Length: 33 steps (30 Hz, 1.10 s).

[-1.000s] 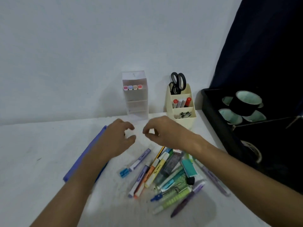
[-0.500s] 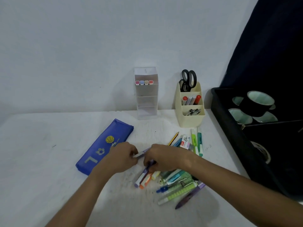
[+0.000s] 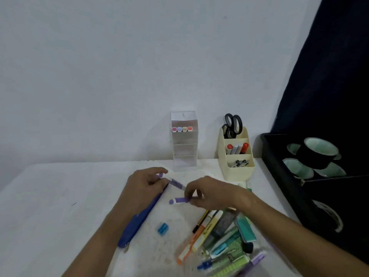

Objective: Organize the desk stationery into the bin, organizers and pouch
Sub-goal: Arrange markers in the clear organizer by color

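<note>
I've got both hands up off the pile since half a second ago, left hand pinching one purple marker, right hand pinching another purple pen, above the desk near the clear organizer, likely their slot.

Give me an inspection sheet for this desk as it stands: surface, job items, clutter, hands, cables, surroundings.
Surface: white desk, scuffed.
Job's things: clear organizer holds four markers in its top tier; cream organizer holds scissors, markers, clips; blue pouch lies flat; black bin holds tape rolls.
Clutter: stationery pile; blue sharpener apart.
Grips: left hand holds purple marker; right hand pinches second purple marker.
Cables: nothing seen.
Surroundings: white wall, dark curtain.
</note>
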Tool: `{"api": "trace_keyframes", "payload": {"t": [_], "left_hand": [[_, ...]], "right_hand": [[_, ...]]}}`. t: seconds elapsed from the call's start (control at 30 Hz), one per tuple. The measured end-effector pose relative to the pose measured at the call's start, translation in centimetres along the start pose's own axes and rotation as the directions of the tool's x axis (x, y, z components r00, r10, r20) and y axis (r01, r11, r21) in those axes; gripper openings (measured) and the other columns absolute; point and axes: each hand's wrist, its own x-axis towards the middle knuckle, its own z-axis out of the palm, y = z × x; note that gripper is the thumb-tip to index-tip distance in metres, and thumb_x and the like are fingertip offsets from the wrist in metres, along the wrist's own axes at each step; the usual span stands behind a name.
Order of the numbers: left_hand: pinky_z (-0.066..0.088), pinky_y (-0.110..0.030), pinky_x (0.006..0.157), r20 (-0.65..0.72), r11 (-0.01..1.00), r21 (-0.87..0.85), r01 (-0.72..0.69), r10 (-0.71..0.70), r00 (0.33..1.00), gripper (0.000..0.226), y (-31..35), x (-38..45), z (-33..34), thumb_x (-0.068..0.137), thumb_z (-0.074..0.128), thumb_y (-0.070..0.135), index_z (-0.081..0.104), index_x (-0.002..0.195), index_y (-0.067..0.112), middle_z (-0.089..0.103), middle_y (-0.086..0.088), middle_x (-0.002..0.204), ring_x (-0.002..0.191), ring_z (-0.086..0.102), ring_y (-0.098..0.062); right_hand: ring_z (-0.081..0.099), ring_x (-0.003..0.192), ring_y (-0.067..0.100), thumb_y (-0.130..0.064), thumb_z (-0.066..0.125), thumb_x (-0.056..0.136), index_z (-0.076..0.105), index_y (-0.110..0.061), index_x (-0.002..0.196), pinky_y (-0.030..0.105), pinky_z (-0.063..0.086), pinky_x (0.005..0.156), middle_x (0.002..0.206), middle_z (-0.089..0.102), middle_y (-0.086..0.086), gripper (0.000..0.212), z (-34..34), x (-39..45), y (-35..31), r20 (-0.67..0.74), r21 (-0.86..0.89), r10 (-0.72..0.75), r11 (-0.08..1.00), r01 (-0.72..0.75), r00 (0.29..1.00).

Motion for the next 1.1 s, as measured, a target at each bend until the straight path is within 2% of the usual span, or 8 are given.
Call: {"api": "trace_keyframes", "payload": {"t": [0.17,0.23,0.37,0.47,0.57,0.73,0.97,1.1], "left_hand": [[0.058,-0.04,0.068,-0.128,0.995,0.009,-0.095,0.096,0.987,0.023,3.4,2.3,-1.9,0.083,0.067,0.013,0.069,0.088,0.035,0.07,0.002,0.07,0.068,0.069,-0.02],[0.056,-0.031,0.066,-0.154,0.984,0.094,-0.151,0.164,0.974,0.018,4.8,2.9,-2.2,0.082,0.068,0.017,0.068,0.087,0.034,0.07,0.005,0.073,0.068,0.068,-0.015],[0.046,-0.016,0.062,-0.141,0.91,0.305,-0.279,0.333,0.932,0.007,6.8,4.0,-2.4,0.086,0.065,0.02,0.069,0.085,0.027,0.067,0.006,0.074,0.067,0.063,-0.012],[0.051,-0.026,0.067,-0.113,0.836,0.417,-0.358,0.439,0.892,0.01,7.5,4.5,-2.3,0.089,0.062,0.018,0.069,0.093,0.024,0.066,0.005,0.079,0.068,0.062,-0.011],[0.052,-0.032,0.065,-0.135,0.8,0.457,-0.389,0.494,0.859,0.013,8.0,4.8,-1.8,0.089,0.061,0.015,0.07,0.096,0.022,0.061,0.008,0.078,0.066,0.062,-0.016],[0.049,-0.032,0.063,-0.131,0.769,0.55,-0.325,0.464,0.876,0.017,7.3,5.7,-0.8,0.092,0.057,0.025,0.069,0.1,0.017,0.064,0.0,0.082,0.069,0.059,-0.019],[0.036,-0.022,0.065,-0.096,0.758,0.602,-0.252,0.383,0.919,0.022,6.2,7.1,0.6,0.094,0.053,0.027,0.065,0.108,0.015,0.067,-0.002,0.098,0.078,0.059,-0.018],[0.037,-0.021,0.068,-0.087,0.771,0.593,-0.231,0.347,0.934,0.025,5.3,7.8,1.2,0.094,0.053,0.028,0.066,0.109,0.013,0.068,-0.004,0.098,0.079,0.061,-0.018]], "right_hand": [[0.064,0.071,0.014,-0.015,0.061,0.087,0.043,-0.028,0.113,0.024,0.052,0.063,0.095,0.066,-0.002,0.034,-4.2,0.2,-0.6,-0.208,0.417,0.134,0.908,-0.036,0.969],[0.065,0.062,0.014,-0.012,0.059,0.088,0.035,-0.029,0.122,0.024,0.051,0.056,0.09,0.068,0.008,0.045,-5.3,0.5,-0.9,-0.265,0.501,0.169,0.865,-0.015,0.949],[0.064,0.059,0.026,-0.014,0.047,0.095,0.036,-0.023,0.116,0.037,0.054,0.057,0.085,0.068,0.019,0.025,-6.4,1.4,-1.0,-0.341,0.624,0.193,0.778,0.068,0.92],[0.067,0.064,0.031,-0.023,0.039,0.1,0.041,-0.021,0.118,0.036,0.056,0.06,0.089,0.068,0.018,0.018,-6.7,2.0,-0.9,-0.335,0.676,0.227,0.734,0.065,0.915],[0.067,0.072,0.022,-0.026,0.044,0.1,0.046,-0.023,0.112,0.029,0.057,0.062,0.092,0.061,0.007,0.013,-6.7,2.8,-0.6,-0.449,0.522,0.214,0.851,0.061,0.867],[0.059,0.071,0.007,-0.014,0.056,0.094,0.057,-0.014,0.108,0.015,0.05,0.068,0.097,0.054,0.005,0.014,-6.0,4.3,0.6,-0.731,0.209,0.085,0.972,0.103,0.677],[0.053,0.085,0.009,-0.006,0.064,0.088,0.064,-0.005,0.112,0.005,0.04,0.078,0.108,0.062,0.009,0.024,-5.0,5.4,1.0,-0.768,0.039,-0.064,0.988,0.146,0.637],[0.052,0.077,-0.005,-0.004,0.067,0.086,0.066,-0.004,0.106,0.0,0.04,0.074,0.105,0.064,0.006,0.02,-4.5,5.7,1.4,-0.811,0.023,-0.093,0.982,0.19,0.578]]}}
